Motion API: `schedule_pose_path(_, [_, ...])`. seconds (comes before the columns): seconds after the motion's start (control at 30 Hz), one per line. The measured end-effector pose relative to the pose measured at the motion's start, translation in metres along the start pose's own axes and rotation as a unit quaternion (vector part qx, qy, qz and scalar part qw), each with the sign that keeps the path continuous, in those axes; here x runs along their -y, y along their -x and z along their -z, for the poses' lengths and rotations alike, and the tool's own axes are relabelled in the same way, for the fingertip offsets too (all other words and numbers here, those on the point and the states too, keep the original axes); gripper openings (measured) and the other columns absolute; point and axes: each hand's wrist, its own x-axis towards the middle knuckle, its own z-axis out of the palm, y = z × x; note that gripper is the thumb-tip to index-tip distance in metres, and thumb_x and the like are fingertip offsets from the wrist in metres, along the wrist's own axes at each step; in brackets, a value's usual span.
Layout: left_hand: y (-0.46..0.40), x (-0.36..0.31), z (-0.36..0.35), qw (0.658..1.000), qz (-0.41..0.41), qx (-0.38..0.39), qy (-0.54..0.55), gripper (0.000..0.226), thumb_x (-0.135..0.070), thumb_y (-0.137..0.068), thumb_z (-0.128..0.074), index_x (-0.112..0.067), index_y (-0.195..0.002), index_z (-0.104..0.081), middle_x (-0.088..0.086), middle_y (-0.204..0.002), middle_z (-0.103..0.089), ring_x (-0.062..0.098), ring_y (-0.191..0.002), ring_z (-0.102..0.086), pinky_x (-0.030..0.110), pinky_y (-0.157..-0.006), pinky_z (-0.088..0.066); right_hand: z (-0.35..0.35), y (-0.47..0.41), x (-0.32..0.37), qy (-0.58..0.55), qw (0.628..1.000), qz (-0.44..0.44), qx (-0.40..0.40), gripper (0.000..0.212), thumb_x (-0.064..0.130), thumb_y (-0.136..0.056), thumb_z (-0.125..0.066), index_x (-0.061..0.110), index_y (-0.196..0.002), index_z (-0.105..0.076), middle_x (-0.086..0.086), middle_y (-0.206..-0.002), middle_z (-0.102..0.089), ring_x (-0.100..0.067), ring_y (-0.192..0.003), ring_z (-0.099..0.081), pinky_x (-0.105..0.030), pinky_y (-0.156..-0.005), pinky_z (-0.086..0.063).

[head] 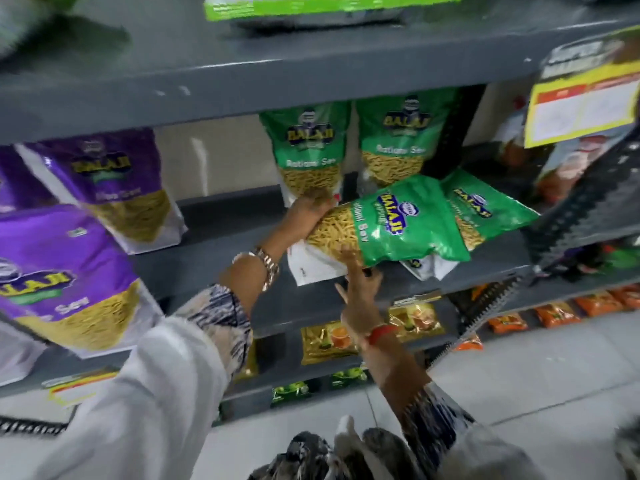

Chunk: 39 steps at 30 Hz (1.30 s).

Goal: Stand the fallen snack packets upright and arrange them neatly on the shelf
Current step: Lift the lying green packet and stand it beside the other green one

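A green sev packet [391,223] lies on its side on the grey shelf [221,244]. My left hand [308,211] grips its bottom end from above. My right hand [358,271] holds it from below with the fingers spread. A second fallen green packet [485,207] lies behind it to the right, partly under it. Two green packets [308,150] [398,140] stand upright at the back of the shelf. Further left, purple sev packets [114,181] [59,271] stand leaning.
A grey shelf [242,74] above carries a green-edged pack [329,6]. A yellow price card [585,105] hangs at the right. Lower shelves hold yellow packets [325,341] and orange packets [557,313]. The pale tiled floor [519,375] lies below right.
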Motion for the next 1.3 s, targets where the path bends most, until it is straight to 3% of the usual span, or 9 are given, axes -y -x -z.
schedule_pose_path(0.13, [-0.043,0.007,-0.019,0.995,0.045,0.077,0.045,0.105,-0.084,-0.048,-0.058,-0.015,-0.127,-0.051,0.014,-0.141,-0.048,0.031,-0.129,-0.045,0.047,-0.113,-0.031,0.012,-0.010,0.005,0.005,1.000,0.025,0.016,0.039,0.028,-0.085,-0.068,0.014,-0.114,-0.046,0.008,-0.102,-0.059,-0.020,-0.115,-0.055,-0.038,-0.106,-0.041])
schedule_pose_path(0.27, [-0.047,-0.013,-0.024,0.988,0.067,0.129,-0.061,0.076,-0.062,-0.077,-0.053,-0.005,-0.127,-0.051,0.016,-0.153,-0.026,0.032,-0.142,-0.022,0.046,-0.119,-0.016,0.019,-0.011,0.015,0.016,0.999,0.034,0.013,0.048,0.027,-0.089,-0.063,-0.001,-0.125,-0.048,-0.021,-0.123,-0.059,-0.028,-0.122,-0.053,-0.046,-0.109,-0.041])
schedule_pose_path(0.33, [-0.036,-0.018,-0.025,0.987,0.083,0.138,-0.027,0.077,-0.067,-0.067,-0.062,-0.005,-0.114,-0.062,0.020,-0.141,-0.046,0.034,-0.130,-0.044,0.048,-0.114,-0.030,0.034,-0.014,0.017,0.026,0.998,0.046,0.014,0.050,0.030,-0.090,-0.061,-0.003,-0.124,-0.048,-0.026,-0.125,-0.056,-0.040,-0.130,-0.040,-0.046,-0.106,-0.043])
schedule_pose_path(0.4, [-0.018,-0.013,-0.026,0.990,0.083,0.108,0.034,0.060,-0.057,-0.068,-0.068,-0.006,-0.101,-0.068,0.014,-0.111,-0.069,0.027,-0.102,-0.066,0.044,-0.102,-0.046,0.049,-0.016,0.022,0.025,0.997,0.058,0.039,0.030,0.033,-0.092,-0.058,0.009,-0.109,-0.052,-0.009,-0.101,-0.061,-0.015,-0.097,-0.047,-0.031,-0.086,-0.047])
schedule_pose_path(0.53, [0.035,-0.007,-0.047,0.985,0.102,-0.056,0.125,0.018,-0.031,-0.083,-0.063,-0.018,-0.072,-0.067,-0.012,-0.061,-0.071,0.000,-0.062,-0.066,0.019,-0.072,-0.054,0.074,-0.022,0.039,0.054,0.994,0.089,0.033,0.031,0.031,-0.096,-0.049,0.004,-0.103,-0.063,-0.007,-0.096,-0.065,-0.022,-0.089,-0.061,-0.033,-0.080,-0.052])
schedule_pose_path(0.73, [0.116,-0.006,-0.078,0.942,0.105,-0.119,0.296,0.024,-0.029,-0.095,-0.040,-0.022,-0.112,-0.056,0.000,-0.110,-0.065,0.014,-0.099,-0.064,0.034,-0.092,-0.050,0.098,-0.002,0.055,0.094,0.983,0.126,0.091,0.022,0.029,-0.097,-0.049,0.023,-0.083,-0.064,0.003,-0.093,-0.065,-0.013,-0.082,-0.065,-0.025,-0.075,-0.054])
schedule_pose_path(0.9, [0.173,-0.030,-0.081,0.927,0.050,-0.165,0.332,0.029,-0.023,-0.095,-0.041,-0.010,-0.113,-0.059,0.000,-0.098,-0.072,0.009,-0.084,-0.070,0.027,-0.081,-0.057,0.114,0.026,0.073,0.090,0.974,0.145,0.151,0.030,0.023,-0.095,-0.051,0.021,-0.072,-0.071,0.016,-0.065,-0.073,0.002,-0.064,-0.068,-0.026,-0.071,-0.054])
schedule_pose_path(1.1, [0.233,-0.047,-0.064,0.905,0.012,-0.196,0.377,0.025,-0.034,-0.085,-0.049,-0.023,-0.086,-0.072,-0.003,-0.090,-0.076,0.018,-0.090,-0.070,0.039,-0.087,-0.053,0.120,0.087,0.079,0.058,0.955,0.173,0.235,0.031,0.014,-0.097,-0.044,0.021,-0.088,-0.073,0.012,-0.076,-0.077,-0.002,-0.075,-0.071,-0.019,-0.067,-0.057])
schedule_pose_path(1.3, [0.260,-0.046,-0.046,0.909,-0.011,-0.192,0.370,0.031,-0.026,-0.094,-0.041,-0.024,-0.084,-0.070,-0.008,-0.083,-0.076,0.011,-0.082,-0.070,0.029,-0.080,-0.057,0.125,0.130,0.070,0.037,0.944,0.189,0.269,0.025,0.014,-0.098,-0.039,0.012,-0.104,-0.063,0.009,-0.085,-0.078,-0.006,-0.085,-0.072,-0.020,-0.071,-0.057])
